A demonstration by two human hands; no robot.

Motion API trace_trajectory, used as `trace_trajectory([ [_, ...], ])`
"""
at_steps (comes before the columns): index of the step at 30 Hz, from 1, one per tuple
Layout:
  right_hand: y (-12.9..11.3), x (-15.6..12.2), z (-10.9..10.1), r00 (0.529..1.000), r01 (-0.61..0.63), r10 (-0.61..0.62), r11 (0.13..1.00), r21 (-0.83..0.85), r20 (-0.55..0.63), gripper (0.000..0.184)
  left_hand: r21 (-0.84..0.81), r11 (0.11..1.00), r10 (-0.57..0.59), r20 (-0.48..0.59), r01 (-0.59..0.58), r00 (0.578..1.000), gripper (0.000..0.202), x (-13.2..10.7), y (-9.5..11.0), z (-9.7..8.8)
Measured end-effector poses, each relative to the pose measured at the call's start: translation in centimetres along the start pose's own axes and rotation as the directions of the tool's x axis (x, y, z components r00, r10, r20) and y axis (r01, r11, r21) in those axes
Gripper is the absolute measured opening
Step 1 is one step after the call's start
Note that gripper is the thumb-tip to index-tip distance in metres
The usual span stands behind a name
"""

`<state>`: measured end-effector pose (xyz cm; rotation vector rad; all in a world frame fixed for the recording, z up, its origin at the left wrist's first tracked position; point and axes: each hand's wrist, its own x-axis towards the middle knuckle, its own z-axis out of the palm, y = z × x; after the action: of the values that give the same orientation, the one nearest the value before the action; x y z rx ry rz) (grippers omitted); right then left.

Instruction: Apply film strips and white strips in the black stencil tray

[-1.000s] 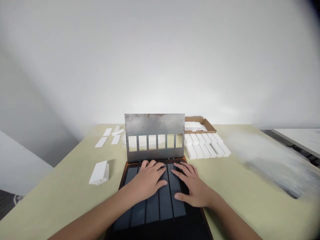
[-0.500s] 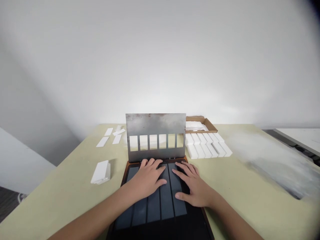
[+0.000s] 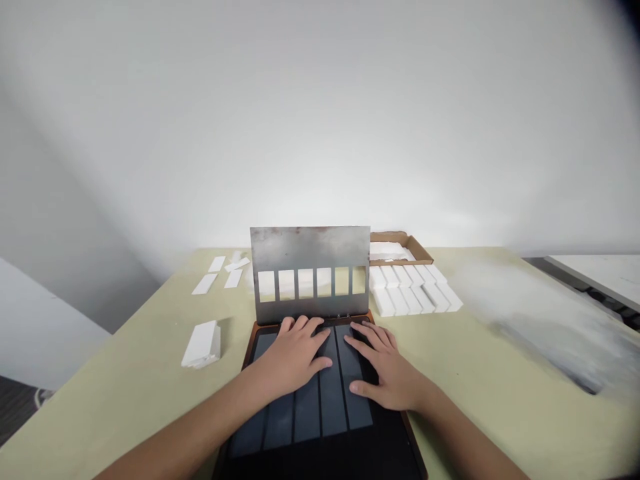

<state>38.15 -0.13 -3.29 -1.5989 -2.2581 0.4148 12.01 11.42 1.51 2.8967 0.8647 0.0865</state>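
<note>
Facing a pale grey wall (image 3: 320,113), a person works at a pale green table (image 3: 125,407), with a second, white-topped table (image 3: 605,273) partly in view off to the right. The left hand (image 3: 293,357) and right hand (image 3: 387,373) lie flat and open — fingers spread, gripping nothing — on a dark panel (image 3: 320,407) divided into long strips and set in a brown frame (image 3: 253,333). Fingertips come near a metal plate (image 3: 310,250) standing upright behind the panel, six rectangular windows cut along its lower part. White bars (image 3: 413,293) lie in rows to its right, below a cardboard tray (image 3: 400,241); white strips (image 3: 215,280) and a small white stack (image 3: 201,345) lie to its left.
</note>
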Motion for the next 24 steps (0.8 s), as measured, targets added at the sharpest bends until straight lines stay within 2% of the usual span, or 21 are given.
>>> trace_trajectory([
  [3,-0.2,0.0,-0.1,1.0,-0.002,0.002,1.0,-0.006,-0.005,0.086,-0.005,1.0,0.004,-0.031,-0.004,1.0,0.053,-1.3,-0.8,-0.9],
  [7,-0.2,-0.1,-0.1,1.0,-0.01,0.01,1.0,-0.009,-0.002,0.084,-0.022,1.0,0.015,-0.06,-0.016,0.998,0.045,-5.3,-3.1,-2.0],
  [11,0.0,-0.3,0.1,1.0,-0.022,0.022,1.0,0.003,0.008,0.085,-0.003,1.0,0.013,-0.135,-0.013,0.991,0.048,-10.1,-5.3,-0.9],
  [14,-0.1,-0.5,0.1,1.0,-0.016,0.016,1.0,-0.006,-0.004,0.083,0.021,0.999,0.04,-0.195,-0.036,0.98,0.057,-12.5,-5.7,0.6],
  [18,-0.9,-0.7,0.0,0.997,0.07,-0.071,0.996,-0.062,-0.026,0.076,-0.026,0.993,0.109,-0.162,-0.114,0.981,0.069,-13.4,-5.1,1.5],
  [24,-1.6,-0.6,0.2,0.989,0.149,-0.147,0.982,-0.117,0.019,0.074,-0.079,0.979,0.182,-0.071,-0.187,0.981,0.081,-12.4,-3.5,1.1],
])
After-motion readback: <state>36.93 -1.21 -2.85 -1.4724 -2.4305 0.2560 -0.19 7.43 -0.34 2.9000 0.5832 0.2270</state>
